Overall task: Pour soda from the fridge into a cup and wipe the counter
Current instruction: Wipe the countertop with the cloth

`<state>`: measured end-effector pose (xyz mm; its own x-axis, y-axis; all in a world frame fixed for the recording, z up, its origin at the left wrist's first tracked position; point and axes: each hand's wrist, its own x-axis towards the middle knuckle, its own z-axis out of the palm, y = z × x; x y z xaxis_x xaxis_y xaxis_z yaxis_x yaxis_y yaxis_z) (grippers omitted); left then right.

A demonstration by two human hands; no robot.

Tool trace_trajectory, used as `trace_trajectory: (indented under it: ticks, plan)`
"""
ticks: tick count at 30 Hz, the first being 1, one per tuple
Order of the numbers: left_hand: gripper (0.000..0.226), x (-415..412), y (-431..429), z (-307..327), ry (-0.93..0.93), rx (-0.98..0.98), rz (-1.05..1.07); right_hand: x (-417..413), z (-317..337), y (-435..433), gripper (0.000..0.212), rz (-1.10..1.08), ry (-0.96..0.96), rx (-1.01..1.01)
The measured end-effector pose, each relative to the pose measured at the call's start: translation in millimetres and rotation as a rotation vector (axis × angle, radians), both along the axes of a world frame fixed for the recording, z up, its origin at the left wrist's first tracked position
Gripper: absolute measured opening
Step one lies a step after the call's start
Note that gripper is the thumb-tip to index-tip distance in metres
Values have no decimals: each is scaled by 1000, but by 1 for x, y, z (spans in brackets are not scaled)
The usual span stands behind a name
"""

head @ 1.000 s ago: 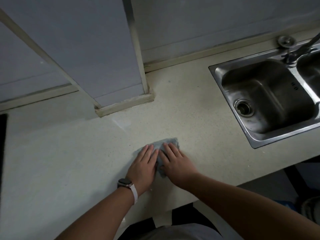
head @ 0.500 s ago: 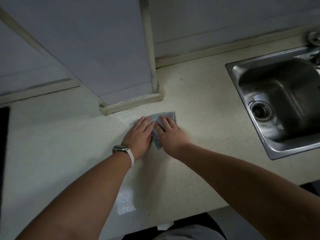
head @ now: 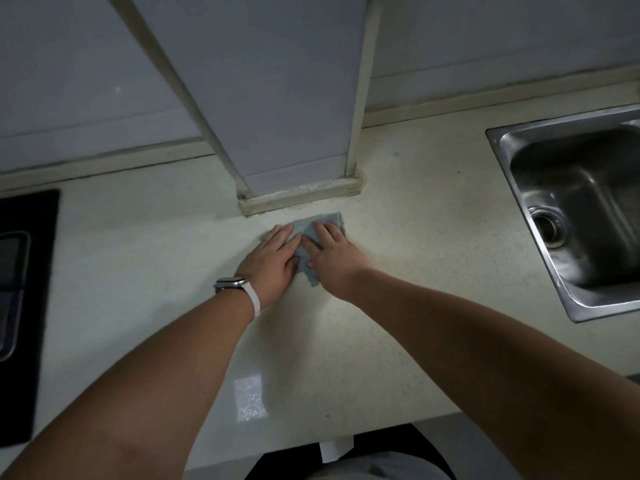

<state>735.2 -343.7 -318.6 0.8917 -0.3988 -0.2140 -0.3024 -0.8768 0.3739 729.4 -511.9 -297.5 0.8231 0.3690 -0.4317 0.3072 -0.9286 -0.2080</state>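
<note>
Grey-blue wiping cloth (head: pixel 306 225) lies flat on the pale speckled worktop (head: pixel 415 271), just in front of the foot of a white boxed column (head: pixel 277 98). The left hand (head: pixel 273 261), with a white-strapped watch (head: pixel 230 283) on its wrist, and the right hand (head: pixel 334 261) press on it side by side, fingers straight and close together. A steel sink (head: pixel 502 133) sits well to the right, a black hob (head: pixel 24 306) at the left.

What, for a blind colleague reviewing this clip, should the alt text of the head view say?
A person's left hand and right hand press flat, side by side, on a grey-blue cloth on a pale speckled counter, just in front of a wall column. A steel sink lies to the right, a black cooktop at the left edge.
</note>
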Motion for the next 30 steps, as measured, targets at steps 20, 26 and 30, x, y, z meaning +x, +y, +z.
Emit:
trace_trajectory:
  ticks: [20, 26, 30]
  plan:
    - [49, -139, 83, 4, -90, 23, -164, -160, 1, 77, 77, -61, -25, 14]
    - [49, -174, 112, 0, -45, -8, -137, -187, 3, 97, 76, -5, -4, 0]
    - [48, -188, 128, -2, -24, -9, -140, -196, 2, 106, 65, 11, 9, 56]
